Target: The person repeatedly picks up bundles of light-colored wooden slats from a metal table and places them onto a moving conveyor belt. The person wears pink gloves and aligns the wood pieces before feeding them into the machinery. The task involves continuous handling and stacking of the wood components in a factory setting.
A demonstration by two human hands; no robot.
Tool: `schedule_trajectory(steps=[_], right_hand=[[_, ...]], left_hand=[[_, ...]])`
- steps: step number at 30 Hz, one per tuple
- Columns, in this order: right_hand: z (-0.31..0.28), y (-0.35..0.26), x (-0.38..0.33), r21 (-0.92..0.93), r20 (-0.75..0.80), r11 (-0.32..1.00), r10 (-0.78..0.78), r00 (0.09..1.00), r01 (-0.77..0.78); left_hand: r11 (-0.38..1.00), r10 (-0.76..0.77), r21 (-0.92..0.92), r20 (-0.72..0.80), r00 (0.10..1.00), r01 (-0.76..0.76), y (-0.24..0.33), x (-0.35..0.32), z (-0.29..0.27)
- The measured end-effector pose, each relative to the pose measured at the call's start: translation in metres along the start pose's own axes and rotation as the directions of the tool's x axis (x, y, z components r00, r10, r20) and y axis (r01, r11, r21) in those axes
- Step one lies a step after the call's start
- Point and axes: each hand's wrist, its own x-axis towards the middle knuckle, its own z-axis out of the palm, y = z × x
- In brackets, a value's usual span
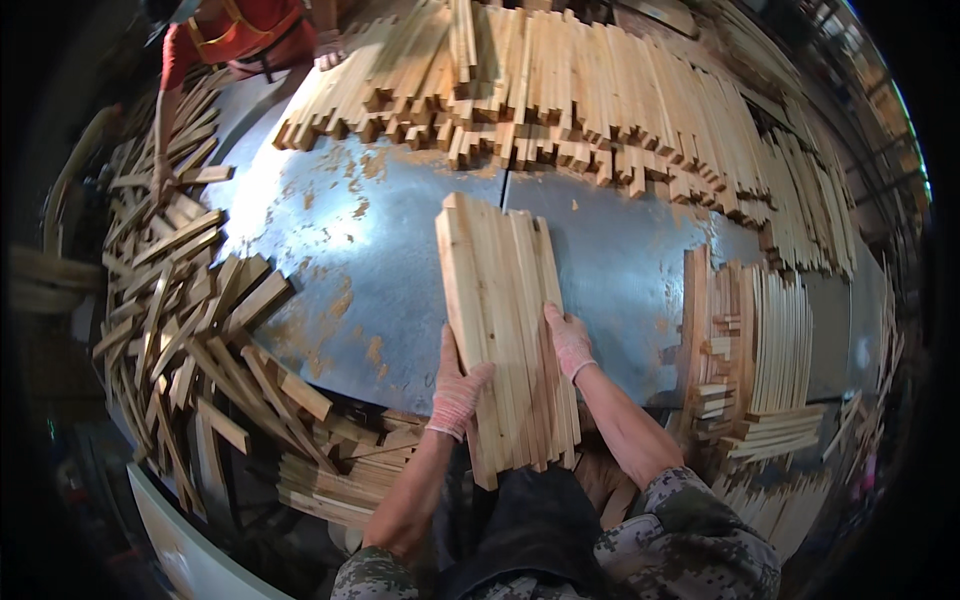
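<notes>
A bundle of wooden strips, several lying side by side, is held between my two hands over the near edge of the metal table. My left hand, in a pale glove with reddish ribbing, grips the bundle's left side, its thumb on the top face. On the right side my right hand, gloved too, presses from the edge with its fingers mostly hidden. The strips point away from me, their far ends uneven. Their near ends reach close to my dark apron.
Long rows of stacked wooden strips line the table's far side. A jumbled heap of loose pieces spreads on the left, where another person in red reaches in. More strips are stacked at the right.
</notes>
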Motion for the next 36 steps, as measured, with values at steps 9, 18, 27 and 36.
schedule_trajectory(steps=[9,18,27,36], right_hand=[[0.002,0.033,-0.062,0.568,0.41,0.803,-0.089,0.908,-0.178],[0.078,-0.048,-0.22,0.391,0.679,0.919,-0.323,0.66,0.048],[0.128,-0.045,-0.514,0.2,0.884,0.517,-0.462,0.075,0.832],[0.155,0.083,-0.777,0.201,0.977,0.417,-0.157,-0.148,0.886]], left_hand=[[0.896,0.131,0.444,-0.212,0.969,-0.024,0.054,-0.13,-0.003],[0.973,0.189,0.223,-0.608,0.771,-0.063,0.113,-0.323,-0.057],[0.887,0.229,0.045,-0.907,0.354,-0.46,0.036,-0.555,-0.133],[0.722,-0.024,-0.211,-0.96,0.28,-0.659,-0.079,-0.797,-0.221]])
